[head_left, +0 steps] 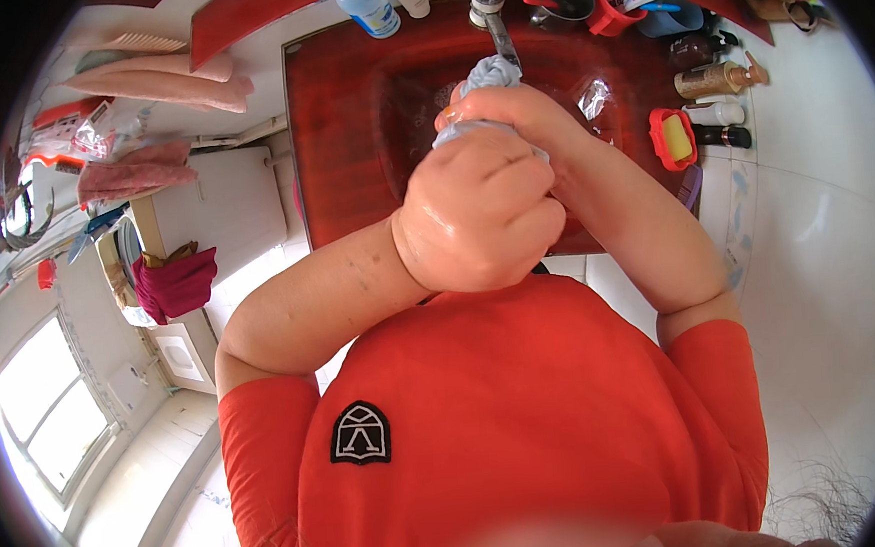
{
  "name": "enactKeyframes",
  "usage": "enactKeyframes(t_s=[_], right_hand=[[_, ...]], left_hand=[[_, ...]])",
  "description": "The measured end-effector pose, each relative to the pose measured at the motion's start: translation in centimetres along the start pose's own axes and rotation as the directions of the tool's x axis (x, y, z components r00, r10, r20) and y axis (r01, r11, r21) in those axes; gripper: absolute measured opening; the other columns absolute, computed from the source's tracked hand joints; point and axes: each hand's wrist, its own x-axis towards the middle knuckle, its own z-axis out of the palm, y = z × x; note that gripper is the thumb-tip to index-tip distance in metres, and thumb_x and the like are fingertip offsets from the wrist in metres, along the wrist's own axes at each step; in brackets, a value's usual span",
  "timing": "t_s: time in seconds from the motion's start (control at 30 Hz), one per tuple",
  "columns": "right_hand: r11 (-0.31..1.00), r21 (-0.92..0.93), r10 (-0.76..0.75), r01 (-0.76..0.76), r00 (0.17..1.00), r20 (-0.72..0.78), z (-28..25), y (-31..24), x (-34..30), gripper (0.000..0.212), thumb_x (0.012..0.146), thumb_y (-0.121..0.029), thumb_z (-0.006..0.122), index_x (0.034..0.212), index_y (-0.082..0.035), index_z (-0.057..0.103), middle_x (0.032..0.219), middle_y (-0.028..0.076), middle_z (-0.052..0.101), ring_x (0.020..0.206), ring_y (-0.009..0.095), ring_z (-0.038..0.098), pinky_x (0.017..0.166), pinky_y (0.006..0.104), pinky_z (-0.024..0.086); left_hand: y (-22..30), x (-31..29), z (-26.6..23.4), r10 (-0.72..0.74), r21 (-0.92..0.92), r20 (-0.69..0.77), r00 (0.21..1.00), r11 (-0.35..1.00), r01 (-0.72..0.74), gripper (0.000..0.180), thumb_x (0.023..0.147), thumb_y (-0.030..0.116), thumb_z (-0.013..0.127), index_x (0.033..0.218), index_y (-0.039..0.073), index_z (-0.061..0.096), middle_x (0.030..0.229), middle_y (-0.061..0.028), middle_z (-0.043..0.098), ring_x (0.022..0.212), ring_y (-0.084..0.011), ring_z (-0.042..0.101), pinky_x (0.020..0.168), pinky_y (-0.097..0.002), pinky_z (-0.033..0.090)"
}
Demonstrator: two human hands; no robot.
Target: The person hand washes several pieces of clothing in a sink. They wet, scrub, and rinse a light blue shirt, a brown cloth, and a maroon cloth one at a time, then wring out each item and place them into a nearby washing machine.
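Note:
A light grey cloth (491, 73), twisted into a tight bunch, is held over the dark red sink basin (402, 105). My left hand (481, 214) is closed in a wet fist around its near end. Farther off, my right hand (520, 114) wraps round the cloth, and a knotted end sticks out beyond its fingers. Some cloth shows between the two hands; the rest is hidden inside them. Just behind the bunched end is the chrome faucet (502, 41); I cannot tell whether they touch.
Along the counter's right side stand a red soap dish (662, 140) with yellow soap (677, 138) and several bottles. Behind the basin are a dark cup (573, 4), a red cup (606, 20) and a blue-and-white bottle (372, 13). Pink towels (136, 175) hang at the left.

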Motion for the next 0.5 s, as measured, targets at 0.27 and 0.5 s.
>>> enactKeyframes(t_s=[0.27,0.5], right_hand=[[0.995,-0.063,0.064,-0.072,0.991,-0.12,-4.1,1.9,3.6,0.012,0.084,-0.014,0.063,0.081,-0.004,0.066,0.078,0.004,0.066,0.071,0.014,0.061,0.065,0.0303,0.049],[0.707,-0.444,-0.699,0.55,0.636,-0.325,-5.4,1.5,3.8,0.009,0.08,-0.006,0.069,0.085,-0.001,0.063,0.083,0.005,0.067,0.075,0.014,0.064,0.066,0.0299,0.052]], left_hand=[[-1.6,-2.4,2.4,-0.114,0.029,0.331,0.937,0.993,0.11,0.017,0.054,0.005,0.063,0.07,0.006,0.058,0.08,-0.0106,0.059,0.076,-0.0294,0.06,0.067,-0.0369,0.051],[-5.8,-5.4,2.6,-0.847,-0.453,0.029,0.53,0.462,0.762,0.092,0.072,0.004,0.055,0.154,0.003,0.013,0.142,-0.0186,0.041,0.133,-0.031,0.041,0.111,-0.044,0.031]])
